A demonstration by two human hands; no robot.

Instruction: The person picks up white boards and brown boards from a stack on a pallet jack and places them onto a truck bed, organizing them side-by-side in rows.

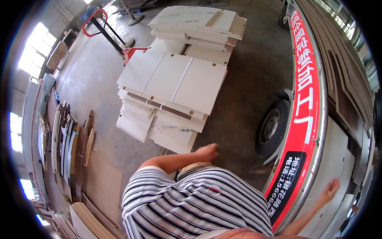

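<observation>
The person's left hand (207,152) was loosely curled, near the pile of white boards (203,87) in front, which had 2 thin straps (182,79) across. The right hand (331,189), fingers loosely open, was over a white panel (329,151) in the truck (304,83); touching was hard to tell.

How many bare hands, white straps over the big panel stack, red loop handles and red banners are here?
Bare hands (left hand, right hand): 2
Thin white straps across flat white panels: 2
Red loop handle: 1
Long red banner: 1
Total: 6
</observation>
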